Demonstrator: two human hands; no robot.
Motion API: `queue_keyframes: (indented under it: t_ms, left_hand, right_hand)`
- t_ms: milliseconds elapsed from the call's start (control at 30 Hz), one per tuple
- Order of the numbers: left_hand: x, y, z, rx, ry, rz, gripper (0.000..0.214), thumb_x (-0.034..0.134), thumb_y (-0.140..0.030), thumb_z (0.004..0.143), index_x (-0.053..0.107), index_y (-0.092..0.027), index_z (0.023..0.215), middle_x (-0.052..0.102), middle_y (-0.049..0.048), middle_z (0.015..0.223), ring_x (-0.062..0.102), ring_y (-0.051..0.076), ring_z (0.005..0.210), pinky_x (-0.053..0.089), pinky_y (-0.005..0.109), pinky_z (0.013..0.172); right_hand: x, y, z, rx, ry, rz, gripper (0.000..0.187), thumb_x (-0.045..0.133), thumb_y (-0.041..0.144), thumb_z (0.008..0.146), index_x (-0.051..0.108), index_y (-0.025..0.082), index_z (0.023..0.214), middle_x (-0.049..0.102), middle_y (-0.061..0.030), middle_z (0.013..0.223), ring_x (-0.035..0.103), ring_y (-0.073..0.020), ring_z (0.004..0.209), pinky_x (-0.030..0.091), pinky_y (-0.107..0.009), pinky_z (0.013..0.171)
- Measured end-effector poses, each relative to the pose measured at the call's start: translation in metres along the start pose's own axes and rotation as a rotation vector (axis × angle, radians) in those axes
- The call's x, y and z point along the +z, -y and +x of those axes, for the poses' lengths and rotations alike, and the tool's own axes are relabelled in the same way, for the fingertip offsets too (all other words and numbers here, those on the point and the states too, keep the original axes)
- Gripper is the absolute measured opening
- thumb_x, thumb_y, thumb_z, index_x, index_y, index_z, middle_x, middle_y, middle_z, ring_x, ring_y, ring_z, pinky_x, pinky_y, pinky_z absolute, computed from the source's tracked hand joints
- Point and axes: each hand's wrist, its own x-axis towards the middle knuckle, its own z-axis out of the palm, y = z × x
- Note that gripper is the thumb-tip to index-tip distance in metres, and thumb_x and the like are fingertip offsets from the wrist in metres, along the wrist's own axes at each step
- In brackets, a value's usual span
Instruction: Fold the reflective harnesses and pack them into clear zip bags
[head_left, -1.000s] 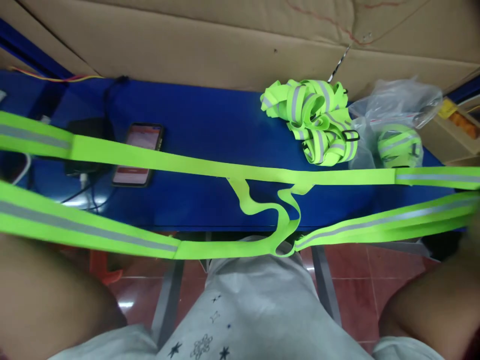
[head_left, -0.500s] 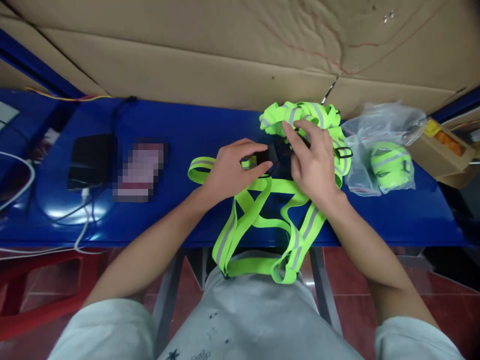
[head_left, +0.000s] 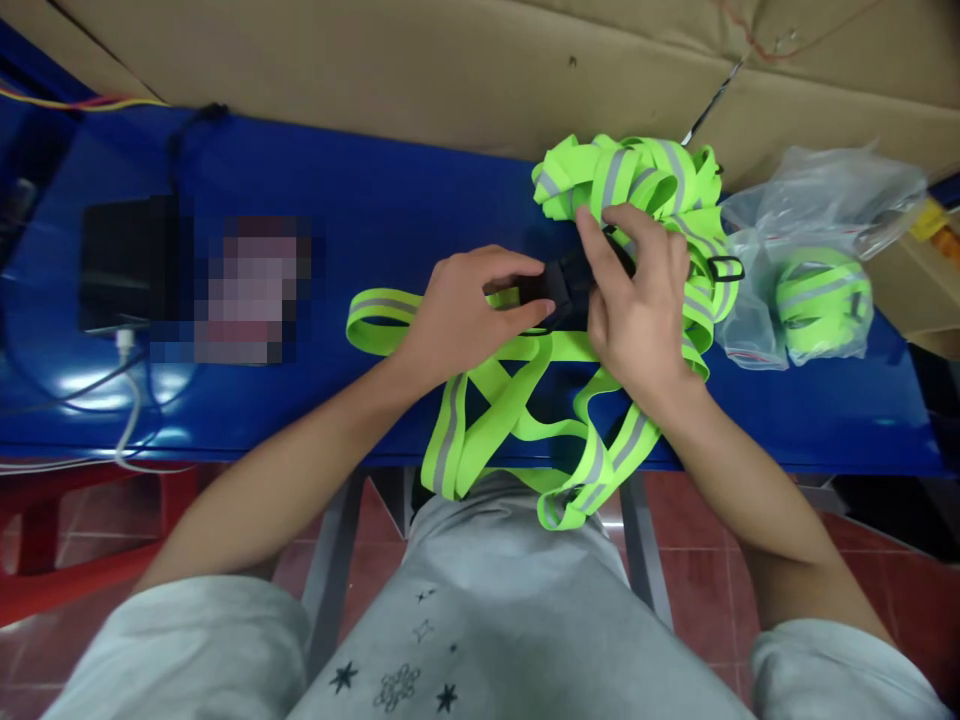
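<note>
Both hands meet over the blue table [head_left: 420, 200]. L hand [head_left: 465, 310] pinches the left end of the black buckle [head_left: 559, 285] betw thumb + curled fingers. R hand [head_left: 637, 310] pinches its right end, index laid over the top. Fingers cover the seam, so can't tell if the halves are seated or only butted.

The neon reflective strap vest [head_left: 448, 440] runs from the buckle toward the person. Its crossed straps drape over the table edge, w/ the low loop at the lap.

- Just behind buckle: heap of vests [head_left: 637, 180], close to R fingertips.
- Right of buckle, apart: clear bag [head_left: 817, 200] w/ rolled vest [head_left: 821, 295].
- Left of buckle, well apart: blurred phone [head_left: 251, 290].

Judgement, to do it well:
- Line the halves straight and push square.
- Hold thumbs off the side prongs.
- Check the webbing lies flat at each slot, no twist.
- Mind that no loose strap from the heap gets caught in.
</note>
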Motion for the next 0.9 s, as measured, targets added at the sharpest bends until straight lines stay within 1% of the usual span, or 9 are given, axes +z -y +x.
queue_keyframes:
  t_ms: [100, 167, 300, 367, 433, 533, 633, 767, 900]
  left_hand:
    - [0.001, 0.003, 0.000, -0.036, 0.000, -0.050, 0.027, 0.086, -0.039, 0.081, 0.081, -0.024, 0.103, 0.079, 0.0024, 0.099, 0.073, 0.022, 0.086, 0.063, 0.041, 0.083]
    - [0.002, 0.002, -0.001, -0.008, -0.039, -0.001, 0.026, 0.085, -0.037, 0.082, 0.081, -0.023, 0.103, 0.078, 0.0034, 0.100, 0.073, 0.022, 0.088, 0.062, 0.042, 0.084]
    - [0.001, -0.003, -0.004, 0.056, -0.077, 0.124, 0.021, 0.079, -0.033, 0.087, 0.081, -0.023, 0.105, 0.078, 0.0038, 0.108, 0.073, 0.023, 0.097, 0.060, 0.042, 0.093]
    - [-0.001, -0.003, -0.003, 0.058, -0.060, 0.128, 0.020, 0.078, -0.034, 0.088, 0.081, -0.024, 0.106, 0.079, 0.0033, 0.108, 0.072, 0.023, 0.096, 0.060, 0.042, 0.094]
    - [-0.002, -0.001, -0.002, 0.069, -0.034, 0.112, 0.021, 0.078, -0.034, 0.089, 0.081, -0.025, 0.108, 0.078, 0.0035, 0.109, 0.072, 0.023, 0.099, 0.059, 0.041, 0.095]
    - [-0.003, 0.001, -0.001, 0.096, 0.000, 0.067, 0.026, 0.074, -0.035, 0.093, 0.079, -0.027, 0.117, 0.077, 0.0037, 0.117, 0.072, 0.025, 0.107, 0.059, 0.040, 0.099]
    - [-0.001, 0.001, -0.001, 0.110, 0.025, 0.041, 0.028, 0.069, -0.039, 0.098, 0.077, -0.030, 0.123, 0.076, 0.0029, 0.122, 0.071, 0.024, 0.114, 0.058, 0.039, 0.103]
    - [-0.002, -0.001, 0.001, 0.111, 0.073, 0.019, 0.036, 0.069, -0.048, 0.098, 0.073, -0.029, 0.128, 0.074, 0.0045, 0.126, 0.068, 0.025, 0.121, 0.056, 0.040, 0.110]
    - [-0.006, -0.001, 0.002, 0.114, 0.160, -0.080, 0.082, 0.084, -0.059, 0.084, 0.052, -0.025, 0.151, 0.063, 0.0095, 0.145, 0.060, 0.027, 0.135, 0.048, 0.044, 0.121]
  right_hand:
    - [0.005, 0.005, -0.003, -0.030, -0.044, -0.082, 0.060, 0.021, 0.019, 0.107, 0.046, 0.027, 0.162, 0.052, -0.0105, 0.159, 0.055, -0.0333, 0.131, 0.048, -0.056, 0.108]
    - [0.011, 0.009, -0.005, -0.070, -0.072, -0.107, 0.063, 0.025, 0.015, 0.104, 0.042, 0.027, 0.164, 0.050, -0.0123, 0.159, 0.052, -0.0351, 0.133, 0.046, -0.058, 0.109]
    - [0.017, 0.013, -0.009, -0.162, -0.053, -0.007, 0.079, 0.030, 0.010, 0.100, 0.009, 0.030, 0.173, 0.042, -0.0135, 0.161, 0.043, -0.0360, 0.147, 0.039, -0.057, 0.121]
    - [0.016, 0.013, -0.009, -0.180, -0.006, 0.044, 0.086, 0.030, 0.011, 0.100, -0.011, 0.034, 0.171, 0.037, -0.0133, 0.163, 0.040, -0.0355, 0.151, 0.039, -0.057, 0.123]
    - [0.014, 0.014, -0.009, -0.198, 0.010, 0.065, 0.090, 0.030, 0.010, 0.100, -0.022, 0.035, 0.168, 0.032, -0.0141, 0.165, 0.037, -0.0353, 0.154, 0.039, -0.057, 0.124]
    - [0.013, 0.017, -0.010, -0.222, -0.012, 0.090, 0.090, 0.030, 0.010, 0.100, -0.024, 0.031, 0.168, 0.028, -0.0171, 0.168, 0.031, -0.0369, 0.158, 0.038, -0.057, 0.126]
    - [0.014, 0.020, -0.011, -0.211, 0.038, 0.133, 0.090, 0.027, 0.008, 0.101, -0.028, 0.035, 0.166, 0.019, -0.0119, 0.176, 0.024, -0.0355, 0.164, 0.036, -0.058, 0.127]
    - [0.010, 0.017, -0.010, -0.189, 0.080, 0.223, 0.080, 0.027, 0.013, 0.104, -0.016, 0.030, 0.170, 0.016, -0.0083, 0.179, 0.027, -0.0284, 0.164, 0.037, -0.051, 0.129]
    - [0.002, 0.009, -0.006, -0.123, 0.026, 0.297, 0.072, 0.036, 0.028, 0.109, -0.002, 0.025, 0.170, 0.034, -0.0083, 0.172, 0.042, -0.0222, 0.153, 0.040, -0.042, 0.127]
